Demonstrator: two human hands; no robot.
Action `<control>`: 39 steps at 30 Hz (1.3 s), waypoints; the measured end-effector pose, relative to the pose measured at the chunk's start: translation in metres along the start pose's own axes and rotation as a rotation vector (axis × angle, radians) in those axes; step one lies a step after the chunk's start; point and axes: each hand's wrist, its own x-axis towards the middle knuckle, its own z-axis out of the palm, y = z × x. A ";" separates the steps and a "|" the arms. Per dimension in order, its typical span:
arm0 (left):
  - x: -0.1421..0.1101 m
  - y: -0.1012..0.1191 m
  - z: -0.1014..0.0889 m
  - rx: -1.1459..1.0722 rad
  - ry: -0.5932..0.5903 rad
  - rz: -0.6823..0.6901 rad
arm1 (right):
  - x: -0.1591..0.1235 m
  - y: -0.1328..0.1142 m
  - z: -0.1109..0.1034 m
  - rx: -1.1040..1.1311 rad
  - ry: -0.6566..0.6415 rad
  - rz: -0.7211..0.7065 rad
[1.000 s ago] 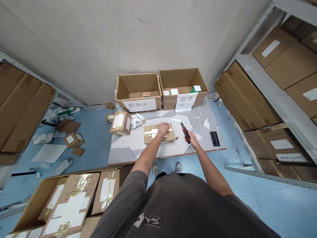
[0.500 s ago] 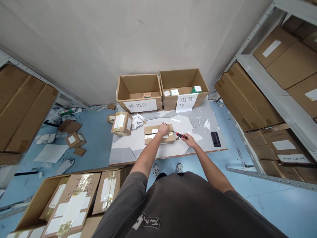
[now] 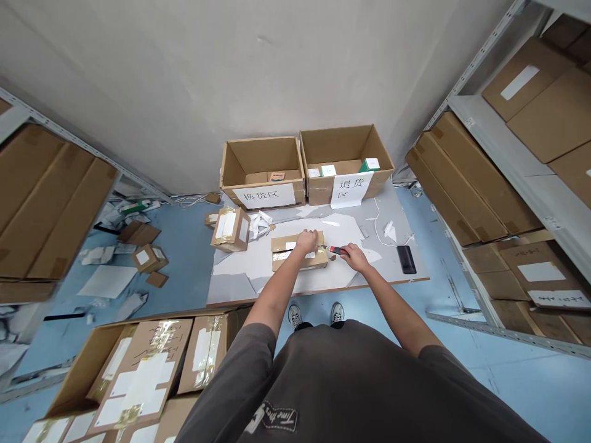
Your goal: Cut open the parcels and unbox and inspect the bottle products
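On the table, a small taped cardboard box [image 3: 302, 263] lies lengthwise in front of me, a dark gap running along its top. My left hand [image 3: 306, 240] grips the top of this box near its right half, fingers bent; its fingertips are partly hidden. Just to the right, my right hand [image 3: 354, 256] is closed around a red and black box cutter [image 3: 340, 251]. The cutter points left, its tip at the box's right end. Whether the blade touches the cardboard I cannot tell.
Two open cardboard boxes with paper signs, a left one [image 3: 263, 151] and a right one [image 3: 344, 143], stand against the wall. A taped carton [image 3: 231, 229] and crumpled paper [image 3: 260, 224] sit left; a black phone [image 3: 406, 259] lies right. Shelving [image 3: 498, 132] flanks the table.
The camera view has shifted slightly. The box cutter in my right hand lies a little flatter at the box's right end. My left hand stays on the box.
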 end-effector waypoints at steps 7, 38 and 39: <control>-0.006 0.001 0.003 -0.036 0.008 -0.045 | 0.011 0.004 0.008 -0.033 0.031 -0.062; -0.062 -0.041 0.015 -0.170 0.132 -0.044 | -0.016 -0.031 -0.029 1.435 0.430 0.376; -0.063 -0.041 0.016 -0.173 0.138 -0.044 | -0.018 -0.038 -0.033 1.471 0.427 0.370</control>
